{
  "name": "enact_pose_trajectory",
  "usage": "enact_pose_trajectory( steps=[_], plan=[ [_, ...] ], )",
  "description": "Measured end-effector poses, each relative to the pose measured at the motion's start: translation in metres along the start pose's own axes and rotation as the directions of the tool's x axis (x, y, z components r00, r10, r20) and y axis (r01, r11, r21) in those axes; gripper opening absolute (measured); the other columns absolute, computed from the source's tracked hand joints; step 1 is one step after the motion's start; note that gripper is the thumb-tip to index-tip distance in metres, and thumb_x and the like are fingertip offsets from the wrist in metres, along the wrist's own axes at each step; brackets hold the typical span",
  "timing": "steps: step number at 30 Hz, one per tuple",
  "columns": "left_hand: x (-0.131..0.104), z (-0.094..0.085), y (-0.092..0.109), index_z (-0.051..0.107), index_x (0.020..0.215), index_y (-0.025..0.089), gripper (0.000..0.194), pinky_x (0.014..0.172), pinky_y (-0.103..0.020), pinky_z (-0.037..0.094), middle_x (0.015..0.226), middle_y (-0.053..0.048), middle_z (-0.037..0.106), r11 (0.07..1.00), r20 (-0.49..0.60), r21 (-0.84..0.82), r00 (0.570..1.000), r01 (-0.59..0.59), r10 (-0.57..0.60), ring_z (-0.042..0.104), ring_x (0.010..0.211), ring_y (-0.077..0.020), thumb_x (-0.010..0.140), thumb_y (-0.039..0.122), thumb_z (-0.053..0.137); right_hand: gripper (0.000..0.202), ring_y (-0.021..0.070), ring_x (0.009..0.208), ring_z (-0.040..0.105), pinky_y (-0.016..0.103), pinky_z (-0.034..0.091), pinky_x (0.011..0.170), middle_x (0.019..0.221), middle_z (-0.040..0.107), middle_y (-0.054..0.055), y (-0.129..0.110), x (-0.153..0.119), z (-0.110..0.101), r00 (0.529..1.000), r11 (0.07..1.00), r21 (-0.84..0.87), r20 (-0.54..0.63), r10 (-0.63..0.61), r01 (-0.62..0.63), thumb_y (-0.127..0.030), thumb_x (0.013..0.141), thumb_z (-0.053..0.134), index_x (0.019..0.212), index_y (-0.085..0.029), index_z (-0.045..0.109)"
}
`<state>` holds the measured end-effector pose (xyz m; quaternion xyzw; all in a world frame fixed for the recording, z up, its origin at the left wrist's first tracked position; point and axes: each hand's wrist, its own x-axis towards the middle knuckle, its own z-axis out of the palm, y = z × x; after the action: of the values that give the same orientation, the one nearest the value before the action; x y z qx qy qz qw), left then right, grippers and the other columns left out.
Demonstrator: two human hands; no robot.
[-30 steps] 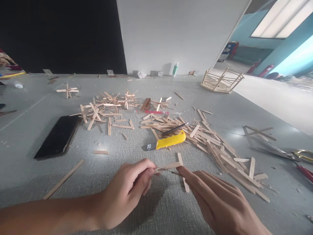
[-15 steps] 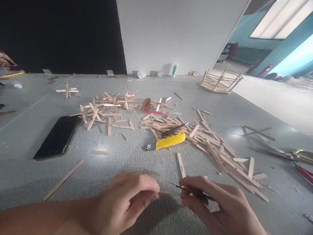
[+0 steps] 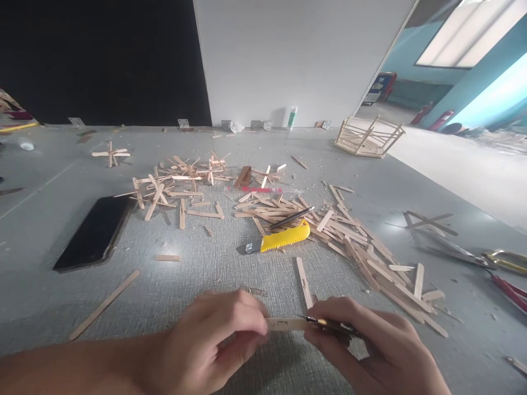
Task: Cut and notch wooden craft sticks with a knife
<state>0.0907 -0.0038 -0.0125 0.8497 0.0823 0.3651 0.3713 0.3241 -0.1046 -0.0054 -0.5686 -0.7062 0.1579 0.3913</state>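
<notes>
Between my two hands a flat wooden stick (image 3: 286, 323) is held level, its broad face showing a small rectangular slot. My left hand (image 3: 226, 334) pinches its left end between thumb and fingers. With my right hand (image 3: 362, 340) I grip a thin dark pointed tool (image 3: 329, 325) and the stick's right end. Just beyond my right hand lies another stick (image 3: 303, 280) with a slot in it. Past that, a yellow utility knife (image 3: 284, 237) rests beside a dark pen-like tool (image 3: 291, 218) on a pile of sticks (image 3: 349, 233).
A black phone (image 3: 94, 233) lies at the left, near a lone stick (image 3: 105, 304). Crossed sticks (image 3: 158, 192) are heaped further back. Scissors (image 3: 473, 255) lie at the right. A stick frame (image 3: 368, 138) and a glue stick (image 3: 292, 118) stand at the back.
The held stick has turned from edge-on to show its broad, slotted face. The pointed tool's tip has moved right, close to my right fingertips. The view has shifted slightly.
</notes>
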Motion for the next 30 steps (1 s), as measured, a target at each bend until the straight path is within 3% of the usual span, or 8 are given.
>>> enact_pose_trajectory(
  steps=[8, 11, 16, 22, 30],
  plan=[
    [0.0001, 0.0, 0.0019, 0.055, 0.107, 0.021, 0.022, 0.068, -0.022, 0.052, 0.086, -0.003, 0.072, 0.999, 0.032, 0.048, 0.999, 0.025, -0.026, 0.066, 0.069, -0.0129, 0.095, 0.003, 0.052, 0.009, 0.0087, 0.049, 0.058, 0.016, 0.049, 0.048, 0.065, 0.065, -0.007, -0.0009, 0.0, -0.0007, 0.999, 0.999, 0.01, 0.005, -0.042, 0.042, -0.017, 0.093, 0.065, 0.094, -0.026, 0.064],
    [-0.0004, -0.0005, 0.002, 0.056, 0.116, 0.02, 0.03, 0.068, -0.024, 0.055, 0.09, -0.005, 0.075, 0.995, 0.082, 0.099, 0.996, 0.019, -0.028, 0.067, 0.067, -0.0138, 0.093, 0.002, 0.05, 0.01, 0.0086, 0.05, 0.058, 0.016, 0.049, 0.049, 0.066, 0.064, -0.006, -0.0003, -0.0013, -0.0001, 0.999, 0.999, 0.01, 0.019, -0.043, 0.043, -0.016, 0.093, 0.065, 0.094, -0.026, 0.063],
    [0.0027, 0.0001, 0.0001, 0.054, 0.135, 0.015, 0.045, 0.075, -0.026, 0.059, 0.103, -0.009, 0.077, 0.999, 0.167, 0.044, 0.986, -0.011, 0.004, 0.074, 0.084, -0.0178, 0.094, -0.002, 0.046, 0.009, 0.0085, 0.05, 0.056, 0.017, 0.047, 0.047, 0.066, 0.064, -0.006, 0.0007, -0.0036, 0.0001, 0.998, 0.999, 0.01, 0.031, -0.053, 0.052, -0.016, 0.094, 0.063, 0.093, -0.025, 0.063],
    [0.0025, 0.0007, -0.0011, 0.059, 0.124, 0.016, 0.033, 0.078, -0.021, 0.058, 0.102, -0.007, 0.077, 1.0, 0.168, 0.013, 0.986, 0.018, -0.02, 0.075, 0.087, -0.0149, 0.098, -0.001, 0.048, 0.009, 0.0081, 0.05, 0.058, 0.016, 0.049, 0.049, 0.066, 0.065, -0.005, 0.0006, -0.0022, 0.0009, 0.998, 0.998, 0.02, 0.03, -0.059, 0.059, -0.016, 0.096, 0.062, 0.091, -0.024, 0.063],
    [-0.0026, 0.0035, 0.0002, 0.06, 0.112, 0.02, 0.025, 0.071, -0.023, 0.055, 0.093, -0.003, 0.077, 0.987, 0.092, 0.141, 0.992, 0.071, -0.084, 0.073, 0.076, -0.0142, 0.096, 0.004, 0.05, 0.008, 0.007, 0.051, 0.06, 0.013, 0.05, 0.051, 0.065, 0.064, -0.006, 0.0007, -0.0017, 0.0015, 0.998, 0.998, -0.005, 0.022, -0.057, 0.058, -0.018, 0.095, 0.064, 0.09, -0.024, 0.062]
  ],
)
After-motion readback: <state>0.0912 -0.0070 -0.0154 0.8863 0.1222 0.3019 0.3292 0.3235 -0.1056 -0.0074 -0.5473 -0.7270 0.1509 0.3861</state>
